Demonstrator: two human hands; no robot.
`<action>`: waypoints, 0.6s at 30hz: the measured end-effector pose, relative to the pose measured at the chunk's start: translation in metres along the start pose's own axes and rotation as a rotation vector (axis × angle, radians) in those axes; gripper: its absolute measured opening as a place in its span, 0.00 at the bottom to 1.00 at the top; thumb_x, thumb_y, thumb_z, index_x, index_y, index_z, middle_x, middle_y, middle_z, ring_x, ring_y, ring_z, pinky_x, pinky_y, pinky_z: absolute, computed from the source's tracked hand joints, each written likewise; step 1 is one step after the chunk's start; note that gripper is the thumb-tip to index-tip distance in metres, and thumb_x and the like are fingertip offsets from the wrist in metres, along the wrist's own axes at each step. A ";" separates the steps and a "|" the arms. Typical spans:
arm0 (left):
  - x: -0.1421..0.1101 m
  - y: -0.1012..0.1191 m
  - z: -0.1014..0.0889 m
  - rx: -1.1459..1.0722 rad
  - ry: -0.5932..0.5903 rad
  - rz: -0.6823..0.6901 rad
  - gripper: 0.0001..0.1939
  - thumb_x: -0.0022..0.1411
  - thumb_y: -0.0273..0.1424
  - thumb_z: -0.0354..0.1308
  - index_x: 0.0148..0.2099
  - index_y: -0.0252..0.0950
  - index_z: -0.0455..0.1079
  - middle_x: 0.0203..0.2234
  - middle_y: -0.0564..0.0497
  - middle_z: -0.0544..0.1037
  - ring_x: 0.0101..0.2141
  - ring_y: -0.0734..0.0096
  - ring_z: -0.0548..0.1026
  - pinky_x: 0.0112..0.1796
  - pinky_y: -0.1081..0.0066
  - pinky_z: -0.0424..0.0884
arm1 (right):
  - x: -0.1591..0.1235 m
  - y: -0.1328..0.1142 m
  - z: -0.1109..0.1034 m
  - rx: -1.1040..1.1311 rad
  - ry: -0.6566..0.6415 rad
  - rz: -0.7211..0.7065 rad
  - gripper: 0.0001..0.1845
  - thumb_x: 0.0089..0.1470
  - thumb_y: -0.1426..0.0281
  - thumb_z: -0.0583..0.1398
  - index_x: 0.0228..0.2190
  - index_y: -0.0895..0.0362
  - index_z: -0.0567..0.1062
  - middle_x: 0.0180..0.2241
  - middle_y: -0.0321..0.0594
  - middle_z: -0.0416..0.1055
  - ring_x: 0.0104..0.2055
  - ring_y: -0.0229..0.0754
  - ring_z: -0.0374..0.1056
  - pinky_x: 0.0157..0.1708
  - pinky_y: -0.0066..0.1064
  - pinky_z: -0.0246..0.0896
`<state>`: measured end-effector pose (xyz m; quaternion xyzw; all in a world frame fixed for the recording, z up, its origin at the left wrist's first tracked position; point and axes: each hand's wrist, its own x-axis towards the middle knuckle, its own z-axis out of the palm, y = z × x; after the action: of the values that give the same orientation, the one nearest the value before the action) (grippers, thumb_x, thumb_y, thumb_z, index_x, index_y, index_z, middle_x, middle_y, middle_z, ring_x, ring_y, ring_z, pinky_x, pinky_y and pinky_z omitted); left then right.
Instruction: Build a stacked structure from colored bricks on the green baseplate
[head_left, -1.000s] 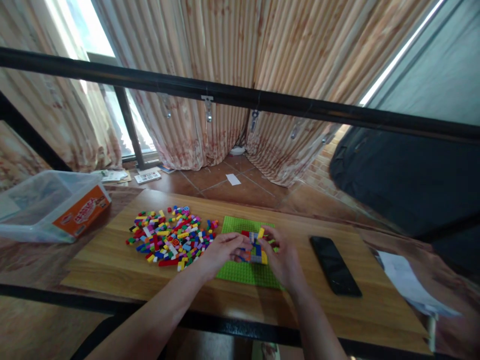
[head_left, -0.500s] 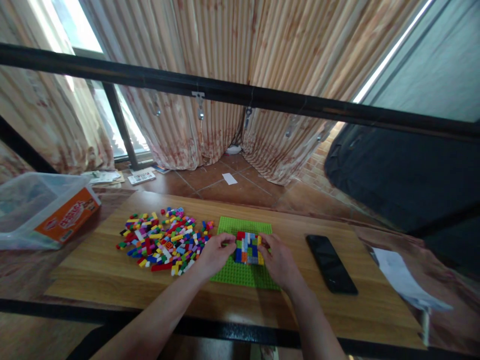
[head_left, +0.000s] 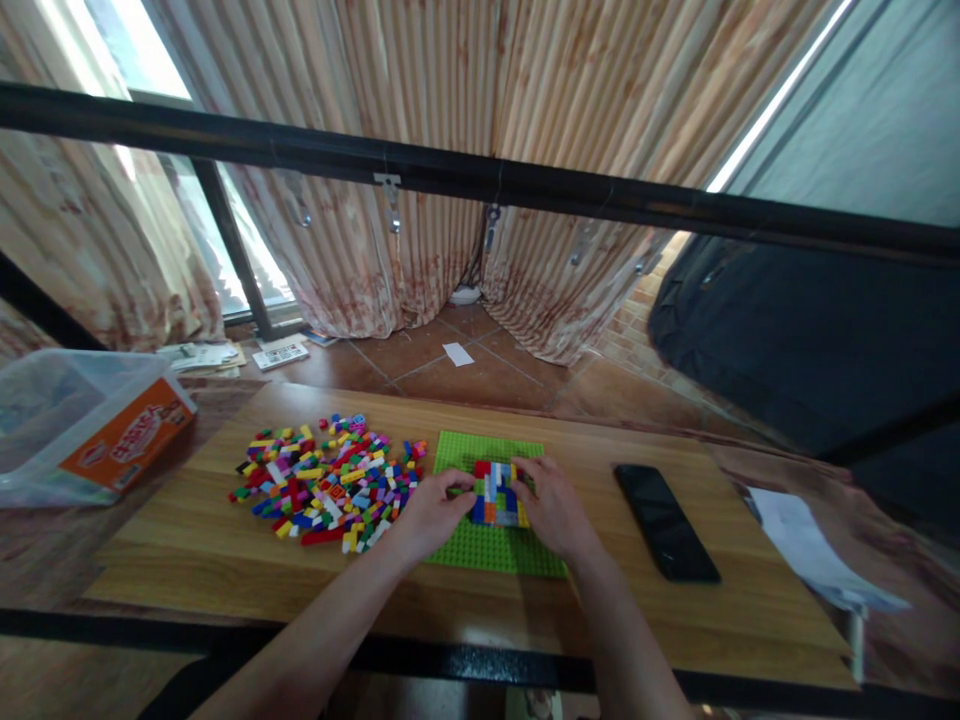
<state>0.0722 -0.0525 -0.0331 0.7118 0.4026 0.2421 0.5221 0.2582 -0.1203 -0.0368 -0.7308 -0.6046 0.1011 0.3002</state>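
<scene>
On the wooden table (head_left: 247,580), the loose brick pile (head_left: 334,485) lies beside the green baseplate (head_left: 487,556), likely for easy reach, while the left hand (head_left: 429,516) and right hand (head_left: 559,512), fingers narrowed, grip on any brick impossible to tell, flank the multicoloured brick block (head_left: 493,497) over the baseplate, probably steadying it.

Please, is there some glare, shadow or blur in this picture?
Head view: window washed out at upper left; pale sheen on the table toward its far left corner, soft shadow across its near part; loose bricks lack crisp detail.
</scene>
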 end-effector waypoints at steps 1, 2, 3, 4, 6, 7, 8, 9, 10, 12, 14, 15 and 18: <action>0.000 0.000 0.000 0.004 -0.002 -0.002 0.12 0.53 0.29 0.55 0.39 0.34 0.76 0.33 0.49 0.80 0.33 0.67 0.74 0.36 0.69 0.68 | 0.000 0.001 0.000 0.005 -0.004 -0.002 0.16 0.56 0.70 0.56 0.46 0.56 0.75 0.42 0.47 0.70 0.46 0.47 0.67 0.49 0.39 0.61; 0.000 -0.001 0.000 0.008 -0.005 -0.002 0.12 0.53 0.29 0.55 0.39 0.34 0.76 0.32 0.50 0.80 0.33 0.67 0.74 0.36 0.69 0.68 | 0.001 0.002 0.000 0.013 -0.009 -0.005 0.16 0.56 0.70 0.56 0.46 0.56 0.75 0.42 0.46 0.70 0.46 0.47 0.66 0.49 0.39 0.61; 0.000 -0.001 0.000 0.012 -0.008 -0.002 0.12 0.54 0.29 0.54 0.39 0.34 0.76 0.32 0.49 0.80 0.33 0.67 0.74 0.35 0.69 0.68 | 0.001 0.003 0.000 0.022 -0.017 -0.006 0.16 0.56 0.70 0.56 0.46 0.56 0.75 0.42 0.46 0.70 0.46 0.47 0.66 0.50 0.39 0.61; 0.000 -0.001 0.000 0.014 -0.010 0.000 0.12 0.54 0.29 0.54 0.39 0.34 0.76 0.32 0.49 0.80 0.33 0.66 0.75 0.36 0.69 0.69 | 0.001 0.004 -0.001 0.034 -0.024 -0.006 0.16 0.56 0.70 0.56 0.46 0.56 0.75 0.42 0.46 0.70 0.46 0.46 0.67 0.50 0.39 0.61; -0.001 -0.001 0.000 0.015 -0.011 0.008 0.13 0.53 0.29 0.55 0.40 0.34 0.76 0.34 0.48 0.80 0.34 0.65 0.75 0.37 0.68 0.69 | 0.001 0.005 -0.001 0.064 -0.039 -0.007 0.16 0.55 0.70 0.56 0.45 0.56 0.76 0.42 0.46 0.70 0.46 0.45 0.67 0.50 0.38 0.61; -0.001 -0.001 0.000 0.014 -0.010 0.011 0.13 0.53 0.29 0.55 0.40 0.34 0.76 0.35 0.48 0.80 0.35 0.65 0.76 0.39 0.67 0.69 | 0.002 0.006 -0.001 0.078 -0.043 -0.008 0.15 0.55 0.70 0.57 0.45 0.56 0.76 0.42 0.45 0.70 0.45 0.45 0.67 0.49 0.38 0.61; -0.001 -0.001 0.001 0.012 -0.007 0.012 0.13 0.53 0.28 0.55 0.40 0.34 0.76 0.35 0.48 0.81 0.36 0.65 0.76 0.39 0.67 0.69 | 0.002 0.007 -0.002 0.092 -0.047 -0.010 0.15 0.55 0.70 0.57 0.44 0.56 0.76 0.42 0.45 0.70 0.45 0.45 0.67 0.49 0.38 0.61; -0.002 -0.001 0.001 0.010 -0.005 0.011 0.13 0.53 0.28 0.55 0.40 0.34 0.76 0.36 0.48 0.81 0.37 0.64 0.76 0.40 0.67 0.69 | 0.002 0.007 -0.002 0.103 -0.049 -0.013 0.14 0.55 0.70 0.57 0.43 0.55 0.76 0.42 0.45 0.70 0.45 0.45 0.67 0.49 0.38 0.61; -0.002 0.000 0.001 0.008 -0.005 0.009 0.13 0.53 0.28 0.54 0.41 0.35 0.76 0.36 0.49 0.81 0.37 0.64 0.76 0.40 0.67 0.69 | 0.003 0.008 -0.002 0.112 -0.052 -0.016 0.14 0.55 0.70 0.57 0.43 0.55 0.76 0.41 0.44 0.70 0.45 0.44 0.67 0.49 0.38 0.61; -0.002 0.000 0.001 0.004 -0.007 0.004 0.13 0.53 0.28 0.55 0.40 0.36 0.76 0.36 0.49 0.81 0.37 0.65 0.76 0.40 0.67 0.70 | 0.004 0.010 -0.002 0.128 -0.062 -0.021 0.14 0.55 0.70 0.57 0.43 0.56 0.76 0.41 0.44 0.71 0.44 0.44 0.67 0.49 0.39 0.61; -0.002 0.000 0.001 -0.001 -0.010 0.002 0.13 0.53 0.28 0.55 0.40 0.36 0.76 0.36 0.49 0.81 0.37 0.65 0.76 0.40 0.67 0.70 | 0.005 0.011 -0.002 0.139 -0.077 -0.024 0.14 0.54 0.70 0.57 0.42 0.56 0.76 0.41 0.44 0.71 0.43 0.44 0.68 0.49 0.39 0.61; -0.002 0.000 0.002 -0.005 -0.009 0.002 0.13 0.53 0.28 0.55 0.40 0.36 0.76 0.36 0.49 0.81 0.37 0.65 0.76 0.41 0.67 0.70 | 0.005 0.012 -0.002 0.144 -0.083 -0.026 0.14 0.54 0.70 0.57 0.42 0.55 0.76 0.40 0.44 0.71 0.43 0.44 0.68 0.49 0.39 0.61; -0.002 0.000 0.002 -0.007 -0.001 -0.004 0.13 0.53 0.27 0.55 0.40 0.35 0.76 0.36 0.49 0.80 0.37 0.65 0.76 0.41 0.68 0.70 | 0.006 0.015 0.000 0.151 -0.091 -0.036 0.13 0.53 0.70 0.58 0.42 0.55 0.76 0.40 0.43 0.71 0.44 0.45 0.68 0.49 0.39 0.61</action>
<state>0.0722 -0.0555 -0.0331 0.7091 0.4031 0.2421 0.5254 0.2726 -0.1160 -0.0439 -0.6900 -0.6211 0.1739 0.3285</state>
